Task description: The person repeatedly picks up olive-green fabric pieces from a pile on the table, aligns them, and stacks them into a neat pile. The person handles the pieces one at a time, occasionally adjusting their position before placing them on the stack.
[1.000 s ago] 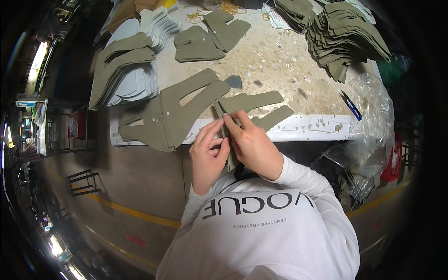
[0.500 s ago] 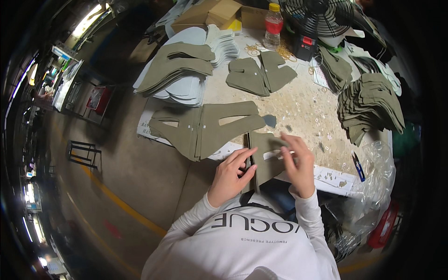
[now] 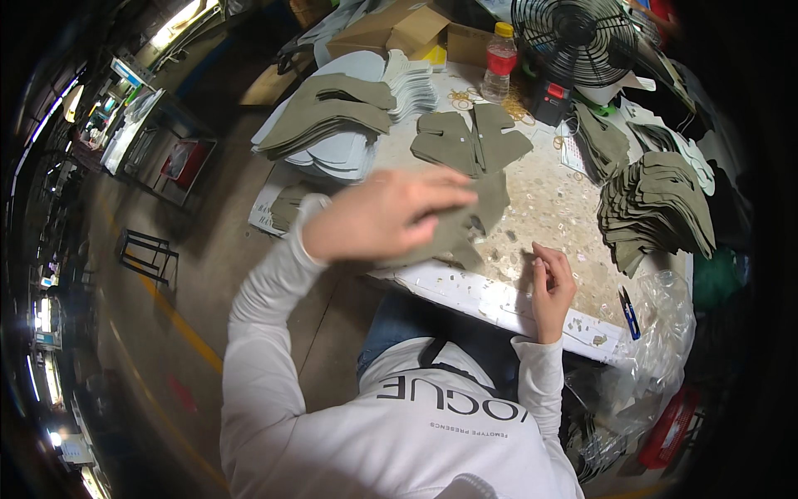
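My left hand (image 3: 386,216), smeared by motion, is over the olive fabric pieces (image 3: 489,200) near the table's front left. It hides most of them, and whether it grips one I cannot make out. My right hand (image 3: 553,287) is by the table's front edge with its fingers curled together and nothing visible in them. Beyond my left hand lie two small stacks of notched olive pieces (image 3: 445,143), side by side. At the left, more olive cut pieces (image 3: 332,108) rest on a pile of pale shapes (image 3: 353,162).
Fanned olive pieces (image 3: 657,204) are stacked at the right. Blue-handled thread snips (image 3: 630,314) and clear plastic (image 3: 669,320) are near the right front corner. A bottle (image 3: 500,65), a black fan (image 3: 573,37) and an open cardboard box (image 3: 391,33) stand at the back.
My left hand has swept up and left from the front edge across the olive pieces. The olive piece between my hands has left the front edge. My right hand has moved slightly right.
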{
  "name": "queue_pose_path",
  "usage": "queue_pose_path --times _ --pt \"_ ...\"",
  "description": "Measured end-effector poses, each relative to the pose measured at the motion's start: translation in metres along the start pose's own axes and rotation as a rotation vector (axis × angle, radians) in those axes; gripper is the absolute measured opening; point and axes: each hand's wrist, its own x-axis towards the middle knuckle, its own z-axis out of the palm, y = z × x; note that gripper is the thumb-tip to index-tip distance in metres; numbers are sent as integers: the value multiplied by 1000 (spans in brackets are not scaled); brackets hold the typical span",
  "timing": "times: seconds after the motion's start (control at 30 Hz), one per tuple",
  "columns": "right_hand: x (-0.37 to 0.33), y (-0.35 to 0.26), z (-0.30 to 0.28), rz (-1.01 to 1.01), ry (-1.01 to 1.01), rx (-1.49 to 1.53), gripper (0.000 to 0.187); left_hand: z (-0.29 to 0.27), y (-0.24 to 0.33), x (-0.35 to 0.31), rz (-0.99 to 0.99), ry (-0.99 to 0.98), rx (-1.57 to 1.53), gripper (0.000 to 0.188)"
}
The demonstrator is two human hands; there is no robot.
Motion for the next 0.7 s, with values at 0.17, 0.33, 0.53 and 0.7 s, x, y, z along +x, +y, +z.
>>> queue_pose_path --times 0.17,0.33,0.53,0.7 --pt "-2 -2 -3 34 65 24 23 -99 -31 9 -64 1 -54 54" --pt "-2 -2 -3 0 46 13 23 -144 -111 -37 -427 243 -465 44" --pt "-1 -5 -2 -10 25 -11 23 -123 -194 -85 -755 371 -50 38" --pt "-5 -6 -4 44 -15 -37 23 -53 -123 -91 -406 836 750 18"
